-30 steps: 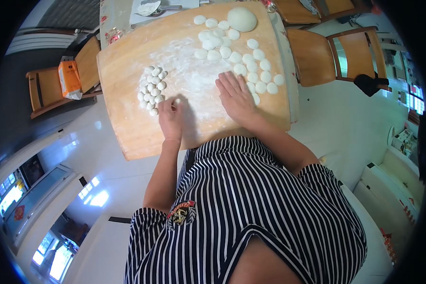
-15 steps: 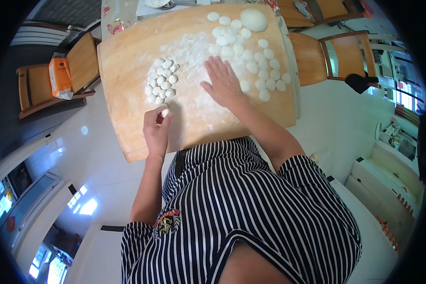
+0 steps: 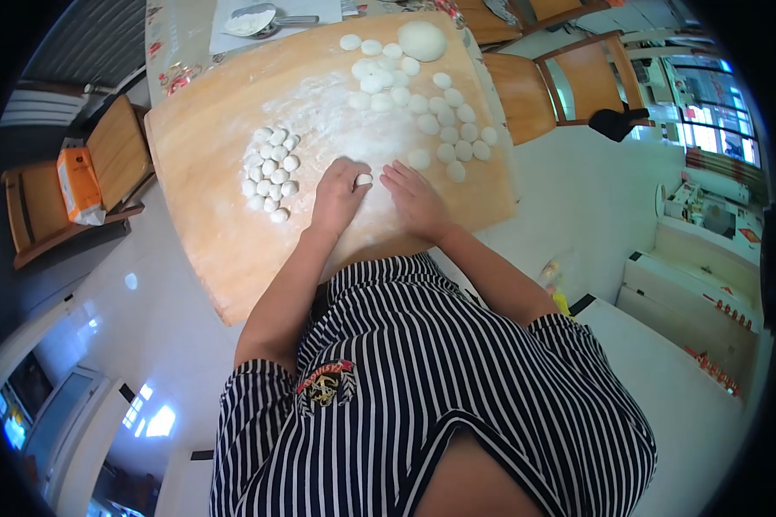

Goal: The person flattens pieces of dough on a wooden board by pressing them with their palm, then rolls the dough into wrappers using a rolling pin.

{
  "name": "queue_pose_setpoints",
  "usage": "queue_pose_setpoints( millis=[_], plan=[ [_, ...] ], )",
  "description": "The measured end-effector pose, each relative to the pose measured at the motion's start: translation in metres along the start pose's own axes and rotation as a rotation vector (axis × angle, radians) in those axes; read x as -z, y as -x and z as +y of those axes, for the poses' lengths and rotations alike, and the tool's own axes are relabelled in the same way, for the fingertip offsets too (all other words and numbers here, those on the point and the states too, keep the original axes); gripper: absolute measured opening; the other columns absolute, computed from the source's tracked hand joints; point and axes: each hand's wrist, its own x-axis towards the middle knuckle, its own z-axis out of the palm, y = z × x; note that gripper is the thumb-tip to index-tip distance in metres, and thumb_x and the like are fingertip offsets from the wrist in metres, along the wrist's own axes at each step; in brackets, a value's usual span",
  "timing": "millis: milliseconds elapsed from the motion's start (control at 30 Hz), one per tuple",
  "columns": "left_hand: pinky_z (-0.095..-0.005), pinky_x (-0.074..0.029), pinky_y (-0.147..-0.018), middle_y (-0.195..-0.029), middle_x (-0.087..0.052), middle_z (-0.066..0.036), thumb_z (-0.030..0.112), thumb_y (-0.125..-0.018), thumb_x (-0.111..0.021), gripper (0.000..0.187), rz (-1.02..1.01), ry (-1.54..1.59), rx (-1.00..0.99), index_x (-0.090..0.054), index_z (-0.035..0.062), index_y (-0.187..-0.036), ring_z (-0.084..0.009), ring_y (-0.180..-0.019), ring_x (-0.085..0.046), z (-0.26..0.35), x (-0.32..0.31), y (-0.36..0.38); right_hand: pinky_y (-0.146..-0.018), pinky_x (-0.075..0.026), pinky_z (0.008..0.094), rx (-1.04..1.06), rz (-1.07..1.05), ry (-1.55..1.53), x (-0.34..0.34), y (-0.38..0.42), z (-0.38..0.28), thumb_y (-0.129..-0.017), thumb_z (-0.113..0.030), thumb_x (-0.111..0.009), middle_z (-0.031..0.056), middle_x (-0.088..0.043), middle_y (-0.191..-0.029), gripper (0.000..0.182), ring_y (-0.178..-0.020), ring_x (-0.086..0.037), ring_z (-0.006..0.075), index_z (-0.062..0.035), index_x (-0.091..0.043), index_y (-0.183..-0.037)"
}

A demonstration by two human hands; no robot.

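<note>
On the floured wooden board (image 3: 224, 250), my left hand (image 3: 339, 196) pinches a small white dough piece (image 3: 364, 179) between thumb and fingers. Just right of it, my right hand (image 3: 416, 200) rests low over the board, fingers extended, holding nothing visible. A cluster of small dough balls (image 3: 272, 170) lies to the left of my left hand. Flattened dough rounds (image 3: 448, 134) are spread over the board's right side, beyond my right hand. Near the far right corner sits a large dough lump (image 3: 422, 40).
Beyond the board's far edge, a bowl of flour (image 3: 250, 21) with a metal handle lies on white paper. Wooden chairs stand on both sides, the left one (image 3: 116, 146) with an orange package (image 3: 79, 185). A black item (image 3: 616, 123) hangs on a right chair.
My left hand has moved right and away from me with a dough piece, close to my right hand. My right hand has drawn back nearer to me. The view has shifted.
</note>
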Motion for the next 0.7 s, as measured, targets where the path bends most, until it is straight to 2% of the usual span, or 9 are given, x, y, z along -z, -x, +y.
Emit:
queue_pose_setpoints(
  millis=[33,167,233,300,333,400,433,533,700],
  plan=[
    [-0.0366,-0.055,-0.078,-0.101,-0.063,-0.012,0.005,-0.082,-0.082,0.039,-0.001,-0.033,-0.007,-0.073,0.0099,-0.120,-0.0263,-0.083,-0.063,-0.001,-0.003,0.000,-0.124,-0.036,0.0474,-0.008,0.002,0.002,0.001,0.000,-0.002,-0.104,-0.019,-0.056,0.0153,-0.053,-0.158,0.049,-0.149,-0.047,0.0324,-0.0024,-0.055,-0.150],
    [-0.0348,-0.057,-0.083,-0.108,-0.066,-0.011,0.005,-0.086,-0.080,0.040,0.165,-0.130,-0.154,-0.072,0.0102,-0.125,-0.0249,-0.087,-0.066,0.013,0.011,0.015,-0.121,-0.040,0.0458,-0.621,0.352,-0.917,0.002,-0.037,-0.029,-0.110,-0.015,-0.048,0.0215,-0.058,-0.150,0.039,-0.142,-0.054,0.0344,0.0003,-0.058,-0.145],
    [-0.0368,-0.058,-0.088,-0.110,-0.071,-0.012,0.006,-0.090,-0.076,0.026,0.064,0.122,0.290,-0.074,0.0051,-0.116,-0.0294,-0.095,-0.069,0.030,0.034,0.035,-0.120,-0.041,0.0445,-0.799,0.505,-1.255,0.009,-0.063,-0.037,-0.112,-0.016,-0.046,0.0218,-0.058,-0.149,0.038,-0.141,-0.054,0.0336,-0.0004,-0.058,-0.145],
    [-0.0362,-0.057,-0.086,-0.106,-0.072,-0.012,0.009,-0.094,-0.074,0.023,0.108,0.078,0.252,-0.074,0.0043,-0.116,-0.0271,-0.092,-0.069,0.010,0.045,0.063,-0.123,-0.037,0.0454,-0.473,0.093,-0.720,0.013,-0.082,-0.040,-0.111,-0.022,-0.050,0.0202,-0.054,-0.154,0.043,-0.146,-0.048,0.0357,-0.0048,-0.055,-0.150],
    [-0.0356,-0.057,-0.084,-0.103,-0.073,-0.012,0.011,-0.097,-0.072,0.021,0.153,0.039,0.208,-0.074,0.0035,-0.116,-0.0247,-0.089,-0.069,0.005,0.054,0.075,-0.123,-0.037,0.0454,-0.476,0.089,-0.732,0.011,-0.091,-0.042,-0.111,-0.022,-0.050,0.0202,-0.054,-0.154,0.043,-0.146,-0.048,0.0357,-0.0048,-0.055,-0.150],
    [-0.0349,-0.056,-0.082,-0.099,-0.073,-0.011,0.014,-0.098,-0.072,0.019,0.178,0.061,0.376,-0.074,0.0040,-0.115,-0.0227,-0.086,-0.068,0.004,0.069,0.101,-0.124,-0.033,0.0515,0.025,0.150,-0.063,0.002,-0.108,-0.046,-0.107,-0.033,-0.057,0.0160,-0.052,-0.157,0.047,-0.149,-0.043,0.0386,-0.0128,-0.057,-0.150],
    [-0.0343,-0.055,-0.079,-0.094,-0.072,-0.011,0.016,-0.099,-0.072,0.018,0.210,0.089,0.534,-0.075,0.0045,-0.113,-0.0206,-0.082,-0.066,0.005,0.074,0.109,-0.126,-0.025,0.0577,-0.029,0.114,0.013,-0.006,-0.112,-0.048,-0.104,-0.042,-0.059,0.0144,-0.046,-0.162,0.053,-0.155,-0.032,0.0388,-0.0172,-0.056,-0.151],
    [-0.0337,-0.054,-0.075,-0.089,-0.071,-0.010,0.018,-0.100,-0.073,0.017,0.334,0.055,0.668,-0.075,0.0051,-0.110,-0.0177,-0.078,-0.064,0.004,0.084,0.119,-0.126,-0.025,0.0597,-0.012,0.079,0.115,-0.019,-0.109,-0.045,-0.102,-0.044,-0.061,0.0139,-0.044,-0.164,0.057,-0.155,-0.032,0.0401,-0.0191,-0.055,-0.153],
    [-0.0299,-0.052,-0.076,-0.111,-0.069,-0.008,0.016,-0.102,-0.071,0.018,0.357,-0.125,0.573,-0.072,0.0035,-0.115,-0.0151,-0.086,-0.063,0.018,0.093,0.099,-0.128,-0.023,0.0584,-0.036,0.011,0.135,-0.024,-0.109,-0.041,-0.100,-0.047,-0.063,0.0138,-0.040,-0.167,0.063,-0.157,-0.029,0.0392,-0.0248,-0.050,-0.158]
  ],
)
